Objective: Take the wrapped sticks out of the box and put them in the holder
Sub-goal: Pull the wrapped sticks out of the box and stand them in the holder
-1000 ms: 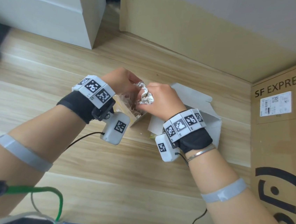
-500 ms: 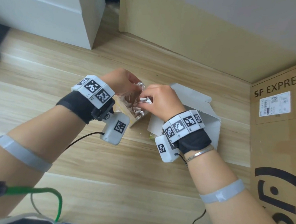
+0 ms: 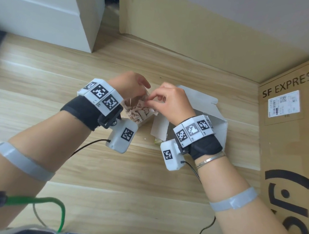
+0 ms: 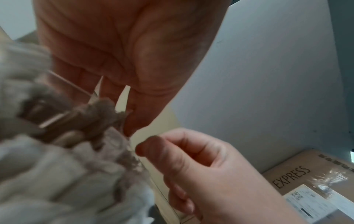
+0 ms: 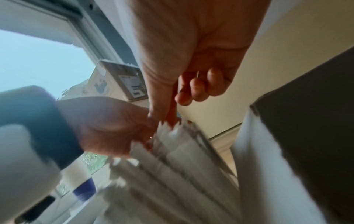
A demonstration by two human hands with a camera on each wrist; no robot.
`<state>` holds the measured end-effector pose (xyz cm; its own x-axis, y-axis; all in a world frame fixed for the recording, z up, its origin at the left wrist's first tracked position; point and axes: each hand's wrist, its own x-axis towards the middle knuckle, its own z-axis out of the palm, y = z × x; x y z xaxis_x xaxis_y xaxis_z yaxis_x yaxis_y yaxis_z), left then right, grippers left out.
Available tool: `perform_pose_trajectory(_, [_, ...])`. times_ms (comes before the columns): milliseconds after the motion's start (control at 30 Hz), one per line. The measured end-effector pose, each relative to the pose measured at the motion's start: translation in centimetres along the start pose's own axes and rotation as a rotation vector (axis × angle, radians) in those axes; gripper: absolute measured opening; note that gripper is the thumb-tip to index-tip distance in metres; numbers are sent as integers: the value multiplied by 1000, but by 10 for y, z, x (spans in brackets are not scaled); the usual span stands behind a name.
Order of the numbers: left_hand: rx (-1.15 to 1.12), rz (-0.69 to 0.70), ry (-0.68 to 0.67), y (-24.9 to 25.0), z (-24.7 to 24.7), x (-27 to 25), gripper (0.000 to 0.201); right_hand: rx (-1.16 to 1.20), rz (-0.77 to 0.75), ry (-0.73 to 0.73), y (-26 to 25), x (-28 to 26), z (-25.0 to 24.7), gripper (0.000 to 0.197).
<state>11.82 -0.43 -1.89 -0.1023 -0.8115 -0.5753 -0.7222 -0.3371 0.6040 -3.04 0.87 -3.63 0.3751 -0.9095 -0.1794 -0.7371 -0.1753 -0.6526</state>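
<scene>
A second ago my right hand (image 3: 172,103) was clutching a crumpled silvery wad over the holder (image 3: 145,119); that wad is gone from sight now, and the hand has narrowed to a fine pinch, thumb and forefinger closed on the top of one wrapped stick at the holder's upper right edge. My left hand (image 3: 129,84) has hardly moved: it wraps the far side of the clear holder at centre frame, fingers curled round the wall to steady it. I take this to mean the bulk of the wrapped sticks (image 3: 138,111) is already in and I am seating or straightening stragglers, so the job looks near its end.

The sticks stand packed in the holder, their brownish paper tops showing between my wrists. The white box (image 3: 207,111) lies open on the bench (image 3: 143,182) just right of the holder, its flap raised behind my right hand.

Much is hidden. My right wrist and its marker cuff (image 3: 194,130) cover the mouth of the box, so I cannot tell whether any sticks remain inside. The holder's lower part sits behind my left wrist. In the left wrist view the paper tops are a blur at lower left; in the right wrist view the wrappers smear across the bottom, and the exact stick I am pinching cannot be picked out. Where the wad went, I cannot say.
</scene>
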Motion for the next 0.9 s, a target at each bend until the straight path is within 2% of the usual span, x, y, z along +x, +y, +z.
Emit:
perform_pose_trajectory(133, [102,80,62,17,10,-3,38,18,57,69,9,-5,-17,12])
perform_pose_trajectory(433, [131,199,76,52,46,-4,42,-94,181,-9,37,-22,-37,16])
perform_pose_trajectory(633, [136,131,9,65,71,0,50,-126,260,-53,54,-37,-51,18])
perform_pose_trajectory(900, [225,21,-84,69,93,4,67,-131,287,-100,74,-49,-55,17])
